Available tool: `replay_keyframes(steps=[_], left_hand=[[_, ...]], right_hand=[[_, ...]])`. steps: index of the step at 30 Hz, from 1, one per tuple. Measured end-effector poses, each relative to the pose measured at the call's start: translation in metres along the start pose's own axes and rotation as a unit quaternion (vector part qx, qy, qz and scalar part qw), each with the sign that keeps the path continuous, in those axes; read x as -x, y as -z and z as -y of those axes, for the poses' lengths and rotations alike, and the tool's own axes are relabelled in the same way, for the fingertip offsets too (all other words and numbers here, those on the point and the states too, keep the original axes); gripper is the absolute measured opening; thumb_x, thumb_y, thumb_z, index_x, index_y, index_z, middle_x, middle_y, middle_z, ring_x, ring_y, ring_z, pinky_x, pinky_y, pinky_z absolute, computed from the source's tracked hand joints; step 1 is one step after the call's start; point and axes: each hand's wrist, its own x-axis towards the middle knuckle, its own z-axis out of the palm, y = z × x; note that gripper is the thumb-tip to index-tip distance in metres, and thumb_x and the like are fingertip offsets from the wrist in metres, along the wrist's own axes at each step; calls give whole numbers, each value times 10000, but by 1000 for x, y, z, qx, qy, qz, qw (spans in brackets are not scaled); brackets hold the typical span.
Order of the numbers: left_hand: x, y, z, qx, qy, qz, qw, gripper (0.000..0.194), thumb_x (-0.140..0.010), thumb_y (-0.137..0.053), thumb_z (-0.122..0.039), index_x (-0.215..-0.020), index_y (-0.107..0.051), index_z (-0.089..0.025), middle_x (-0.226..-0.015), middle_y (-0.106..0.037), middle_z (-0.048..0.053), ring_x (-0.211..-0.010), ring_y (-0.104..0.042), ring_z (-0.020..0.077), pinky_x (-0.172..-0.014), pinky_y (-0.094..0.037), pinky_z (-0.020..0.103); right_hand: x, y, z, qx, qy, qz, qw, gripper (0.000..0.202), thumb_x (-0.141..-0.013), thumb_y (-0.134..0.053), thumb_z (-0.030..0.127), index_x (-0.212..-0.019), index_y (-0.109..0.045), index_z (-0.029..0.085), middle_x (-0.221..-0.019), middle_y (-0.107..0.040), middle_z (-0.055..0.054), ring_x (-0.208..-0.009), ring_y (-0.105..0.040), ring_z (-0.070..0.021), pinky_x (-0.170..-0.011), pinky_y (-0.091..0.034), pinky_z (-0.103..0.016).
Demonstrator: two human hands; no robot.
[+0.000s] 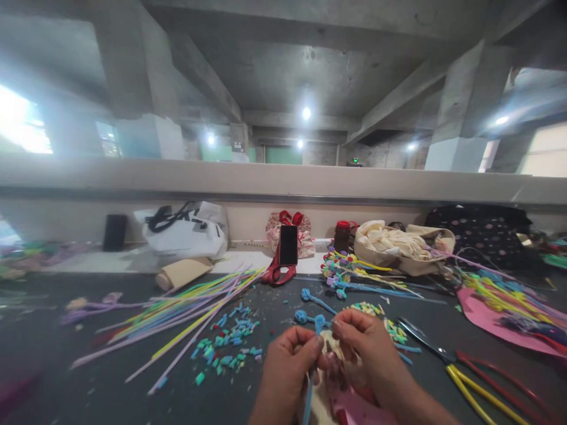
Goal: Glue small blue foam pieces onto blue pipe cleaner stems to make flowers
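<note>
My left hand (290, 369) is closed in a pinch around a blue pipe cleaner (309, 395), whose stem hangs down below the fingers. At its top, just above the fingertips, is a small curled blue head (319, 322). Close on the right, my right hand (370, 354) is also closed, thumb and forefinger pinched beside that head; what lies between its fingertips is too small to make out. Just beyond my hands lie two finished-looking blue pipe-cleaner pieces with knotted heads, one knotted head (300, 317) and another knotted head (305, 294).
Long coloured pipe cleaners (190, 307) and cut bits (230, 339) lie to the left. Scissors (443, 354) with red and yellow handles lie at right, near pink sheet (478, 316). Behind stand a phone (289, 245), a white bag (190, 233) and a red-lidded bottle (342, 236).
</note>
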Motion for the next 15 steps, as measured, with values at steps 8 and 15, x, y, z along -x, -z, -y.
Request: replay_keyframes(steps=[8, 15], left_hand=[[3, -2, -3, -51, -23, -28, 998, 208, -565, -644, -331, -599, -542, -152, -421, -587, -5, -323, -407, 62, -387, -281, 175], [-7, 1, 5, -77, -20, -31, 996, 270, -513, -669, -382, -584, -544, -154, -418, -585, -1, -303, -393, 65, -380, -289, 190]], right_hand=[[-2, -4, -26, -54, -13, 11, 998, 255, -630, -672, 365, -587, -537, 153, -430, -420, 79, -345, -326, -41, -359, -256, -175], [-1, -4, -26, -75, -14, 14, 997, 242, -619, -691, 337, -573, -547, 148, -424, -421, 81, -346, -342, -40, -365, -289, -173]])
